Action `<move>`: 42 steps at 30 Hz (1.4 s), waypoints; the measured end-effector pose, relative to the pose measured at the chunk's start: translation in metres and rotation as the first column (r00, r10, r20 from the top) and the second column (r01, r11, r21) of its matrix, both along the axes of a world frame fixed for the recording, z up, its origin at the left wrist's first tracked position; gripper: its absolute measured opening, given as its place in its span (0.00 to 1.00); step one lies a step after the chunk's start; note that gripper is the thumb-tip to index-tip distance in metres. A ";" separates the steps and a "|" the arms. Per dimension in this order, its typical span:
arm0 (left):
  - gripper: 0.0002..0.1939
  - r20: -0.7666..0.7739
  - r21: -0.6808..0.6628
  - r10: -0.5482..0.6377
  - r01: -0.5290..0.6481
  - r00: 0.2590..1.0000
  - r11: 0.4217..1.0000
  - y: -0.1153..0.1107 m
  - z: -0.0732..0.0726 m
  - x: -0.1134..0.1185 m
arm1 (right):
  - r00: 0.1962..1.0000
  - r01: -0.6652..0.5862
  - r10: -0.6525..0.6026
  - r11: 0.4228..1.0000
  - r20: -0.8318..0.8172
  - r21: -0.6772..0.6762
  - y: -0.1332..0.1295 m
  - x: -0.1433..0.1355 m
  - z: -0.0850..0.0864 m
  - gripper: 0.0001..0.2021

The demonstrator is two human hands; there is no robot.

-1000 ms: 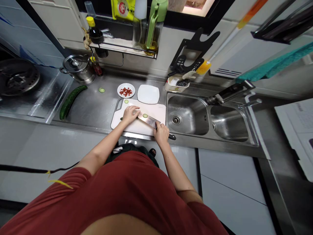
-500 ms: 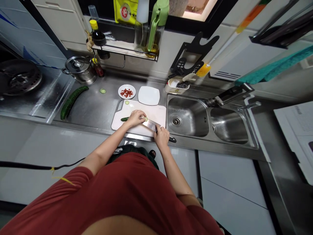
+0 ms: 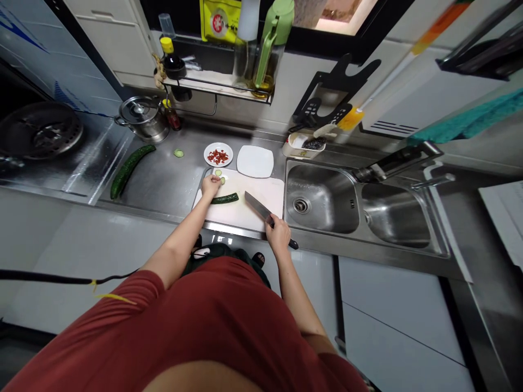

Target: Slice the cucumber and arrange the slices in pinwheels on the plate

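whole cucumber [image 3: 131, 169]: uncut, far left on worktop [image 3: 163, 185].
stray slice [image 3: 178, 153]: alone on worktop.
left hand [image 3: 211, 185]: fingers pinched at the cut slices [image 3: 220, 175], board's far-left corner.
cucumber piece [image 3: 225, 198]: mid cutting board [image 3: 245, 212], mostly unsliced; few slices done.
right hand [image 3: 278, 235]: fist closed on knife [image 3: 261, 209], blade clear of the piece.
white plate [image 3: 255, 161]: holds no slices.

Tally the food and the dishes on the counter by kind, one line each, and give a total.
Whole cucumber: 1
Cut cucumber piece on the cutting board: 1
Loose cucumber slices: 3
Round plate of red pieces: 1
Square white plate: 1
Total: 7
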State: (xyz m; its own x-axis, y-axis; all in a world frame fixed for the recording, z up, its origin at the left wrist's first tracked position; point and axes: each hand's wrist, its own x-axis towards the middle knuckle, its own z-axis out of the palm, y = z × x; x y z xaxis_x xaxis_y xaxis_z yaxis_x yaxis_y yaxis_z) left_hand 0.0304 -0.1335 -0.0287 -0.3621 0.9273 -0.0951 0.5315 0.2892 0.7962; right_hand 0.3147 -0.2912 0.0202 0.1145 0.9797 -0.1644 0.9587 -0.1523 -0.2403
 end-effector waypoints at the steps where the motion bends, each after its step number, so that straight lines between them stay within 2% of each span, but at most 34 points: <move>1: 0.09 0.009 -0.021 0.030 -0.029 1.000 0.999 0.003 -0.001 -0.003 | 1.000 0.003 -0.003 1.000 -0.005 0.004 0.000 0.000 -0.001 0.20; 3: 0.08 0.025 -0.054 0.089 -0.087 0.996 0.995 0.009 -0.001 -0.005 | 1.000 0.009 -0.009 1.000 -0.013 0.004 0.000 0.000 -0.002 0.19; 5: 0.08 0.008 -0.048 0.095 -0.094 0.995 0.994 0.014 0.001 -0.004 | 1.000 0.014 -0.014 1.000 -0.020 0.000 0.001 -0.001 -0.002 0.19; 12: 0.08 -0.151 -0.008 0.047 -0.049 0.987 0.999 0.034 0.001 -0.003 | 0.999 0.025 -0.024 1.000 -0.045 0.009 0.002 0.000 -0.004 0.19; 17: 0.12 -0.278 -0.013 0.026 -0.030 0.960 0.999 0.039 0.002 -0.001 | 0.997 0.032 -0.029 0.999 -0.069 0.040 0.003 0.003 -0.010 0.19; 22: 0.13 -0.356 -0.014 -0.079 0.079 0.931 0.997 0.035 0.004 -0.003 | 0.996 0.035 -0.029 0.997 -0.088 0.066 0.004 0.004 -0.014 0.18; 28: 0.13 -0.436 0.022 -0.172 0.201 0.883 0.979 0.028 -0.002 -0.004 | 0.995 0.035 -0.029 0.998 -0.092 0.054 0.005 0.004 -0.014 0.19; 37: 0.13 -0.405 0.068 -0.136 0.179 0.904 0.982 0.029 -0.004 -0.005 | 0.985 0.068 -0.059 0.997 -0.161 0.048 0.005 0.002 -0.013 0.19; 42: 0.14 -0.367 0.151 -0.062 0.125 0.928 0.981 0.007 0.003 0.001 | 0.954 0.147 -0.134 0.989 -0.267 0.031 0.009 -0.001 -0.005 0.19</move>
State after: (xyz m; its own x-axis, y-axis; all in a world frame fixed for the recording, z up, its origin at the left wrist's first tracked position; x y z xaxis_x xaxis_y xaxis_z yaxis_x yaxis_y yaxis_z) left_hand 0.0319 -0.1269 -0.0258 -0.2538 0.9493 0.1853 0.8087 0.1032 0.5792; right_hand 0.3135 -0.2820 0.0150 0.2104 0.9646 -0.1590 0.8300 -0.2622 -0.4923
